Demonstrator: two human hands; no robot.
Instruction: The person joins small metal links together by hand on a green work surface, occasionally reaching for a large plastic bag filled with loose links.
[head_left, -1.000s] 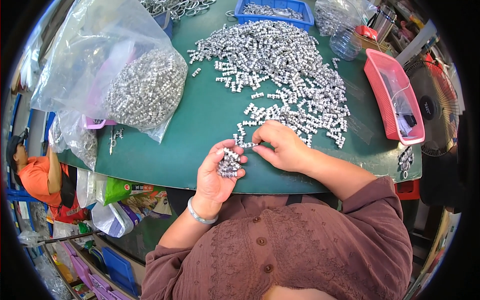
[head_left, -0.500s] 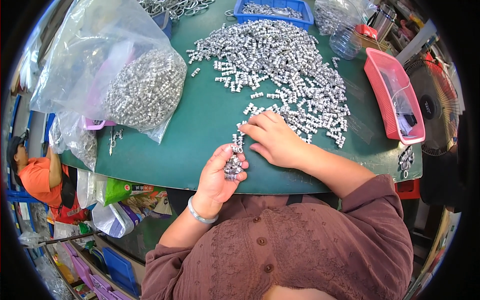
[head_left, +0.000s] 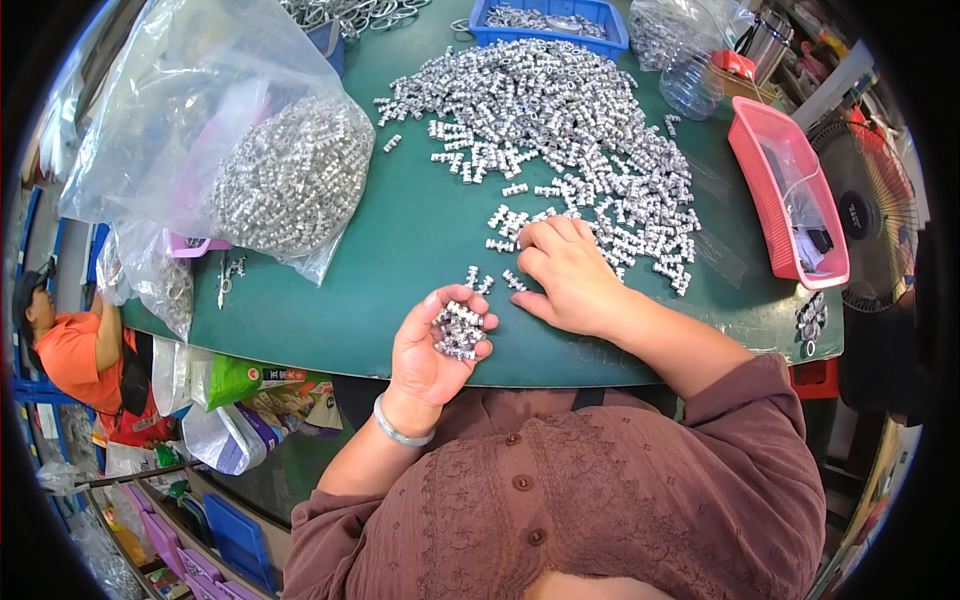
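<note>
My left hand (head_left: 418,352) is palm up near the table's front edge, fingers curled around a small handful of silver metal fittings (head_left: 458,330). They are short, ridged, barrel-like pieces. My right hand (head_left: 572,278) lies palm down at the near edge of a large heap of the same fittings (head_left: 560,105). Its fingers bend toward the table, the thumb stands apart from them, and no held piece shows; the underside is hidden. A few loose fittings (head_left: 479,280) lie between the two hands, one close to the right thumb.
A clear plastic bag of fittings (head_left: 290,180) stands at left on the green table (head_left: 400,240). A blue tray (head_left: 610,45) with metal parts is at the far side. On the right are a pink basket (head_left: 745,130) and a fan (head_left: 855,210). A person in orange (head_left: 75,355) is far left.
My left hand has drawn slightly back and opened a little, showing the fittings in its palm. My right hand has shifted right, away from it. Loose fittings now lie between them.
</note>
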